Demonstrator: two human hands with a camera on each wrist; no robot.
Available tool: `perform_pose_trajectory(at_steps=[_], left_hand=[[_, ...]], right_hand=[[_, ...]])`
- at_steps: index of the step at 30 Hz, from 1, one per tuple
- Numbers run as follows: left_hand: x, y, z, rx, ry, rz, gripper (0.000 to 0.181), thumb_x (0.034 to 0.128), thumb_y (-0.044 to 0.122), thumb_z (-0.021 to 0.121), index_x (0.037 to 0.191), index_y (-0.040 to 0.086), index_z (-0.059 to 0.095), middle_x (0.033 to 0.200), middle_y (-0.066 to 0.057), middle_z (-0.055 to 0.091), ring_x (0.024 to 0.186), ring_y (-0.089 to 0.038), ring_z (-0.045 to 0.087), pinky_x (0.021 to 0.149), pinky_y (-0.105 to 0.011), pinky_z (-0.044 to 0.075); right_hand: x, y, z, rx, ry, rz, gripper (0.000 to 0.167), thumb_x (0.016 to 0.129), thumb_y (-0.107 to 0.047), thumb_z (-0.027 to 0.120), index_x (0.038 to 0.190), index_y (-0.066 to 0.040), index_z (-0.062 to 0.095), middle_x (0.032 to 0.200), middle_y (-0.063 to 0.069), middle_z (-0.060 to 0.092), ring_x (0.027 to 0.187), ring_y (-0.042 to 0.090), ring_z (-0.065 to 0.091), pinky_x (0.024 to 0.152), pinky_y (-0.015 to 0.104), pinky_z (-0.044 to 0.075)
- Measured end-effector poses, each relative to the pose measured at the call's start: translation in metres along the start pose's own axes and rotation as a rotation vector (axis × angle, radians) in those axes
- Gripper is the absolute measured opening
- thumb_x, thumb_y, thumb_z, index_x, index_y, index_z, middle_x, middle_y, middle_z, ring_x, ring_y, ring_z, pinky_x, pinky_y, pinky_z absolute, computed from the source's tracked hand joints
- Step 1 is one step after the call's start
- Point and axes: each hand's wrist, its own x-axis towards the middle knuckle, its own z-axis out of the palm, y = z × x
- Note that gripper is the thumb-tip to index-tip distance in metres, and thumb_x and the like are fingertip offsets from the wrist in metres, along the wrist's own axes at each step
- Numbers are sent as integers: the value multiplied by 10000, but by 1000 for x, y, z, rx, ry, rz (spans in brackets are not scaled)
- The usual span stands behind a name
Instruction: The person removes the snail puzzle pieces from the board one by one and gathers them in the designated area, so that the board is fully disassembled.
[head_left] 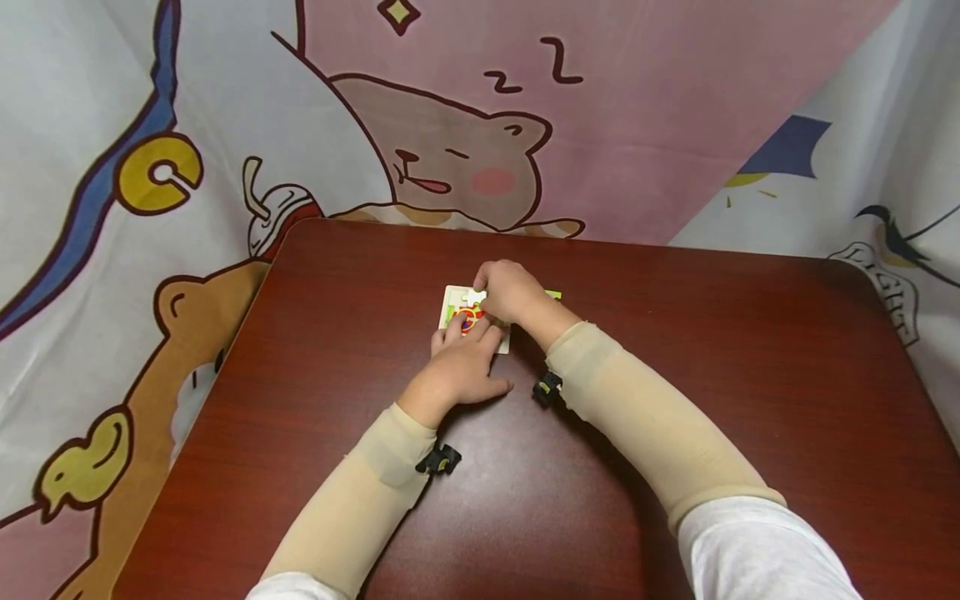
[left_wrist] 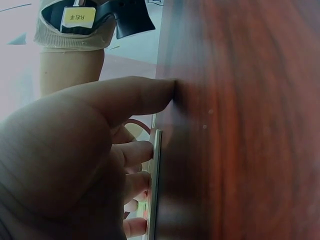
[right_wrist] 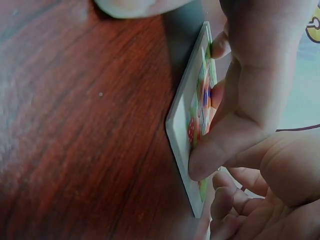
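A cream-edged puzzle board [head_left: 504,346] with a red, green and yellow picture lies flat on the table. My left hand [head_left: 461,371] rests on its near part, fingers spread over the picture, thumb stretched out to the table. In the left wrist view the left hand's [left_wrist: 65,155] fingertips touch the board [left_wrist: 156,175]. My right hand [head_left: 510,292] is over the board's far right corner, its fingers bent down beside a whitish patch. The right wrist view shows the right hand [right_wrist: 275,192] with curled fingers near the board [right_wrist: 181,112]; whether they pinch a piece is hidden.
A green flat item [head_left: 553,294] shows partly behind the right hand. The dark red table [head_left: 720,358] reaches back to a printed cloth [head_left: 615,150] with cartoon animals. Black strap-mounted devices are on both wrists.
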Motion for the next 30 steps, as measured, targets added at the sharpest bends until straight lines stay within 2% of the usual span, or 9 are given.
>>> perform_pose_trajectory(at_steps=[7,15,24,30], left_hand=[[0,-1,2,4,-5,-3,748,906,517,756,1539,205,509,1728,-15,313,1554,-447,185,1141,-649,268],[1,-1,3,12,1,-1,743,906,517,758,1528,192,514,1717,-24,326,1553,-460,184,1139,-651,271],[1,-1,3,13,-7,-3,780,913,524,757,1568,199,486,1726,-38,312,1556,-466,178,1141,-654,267],[1,-1,3,10,-10,-3,792,914,527,760,1579,205,474,1738,-32,290,1557,-465,175,1145,-660,261]], right_hand=[[-1,0,3,-6,19,-8,232,927,-82,762,1150,-70,699,1199,114,677,1129,277,609,1004,413,490],[-2,5,6,29,59,-36,209,918,-61,752,1090,-115,648,1013,68,679,965,265,619,861,400,498],[-8,10,8,119,115,-114,205,895,-16,741,1061,-112,670,943,60,682,867,249,629,796,382,498],[-9,13,12,154,132,-113,197,911,-15,707,1073,-125,683,920,45,661,814,235,607,749,374,484]])
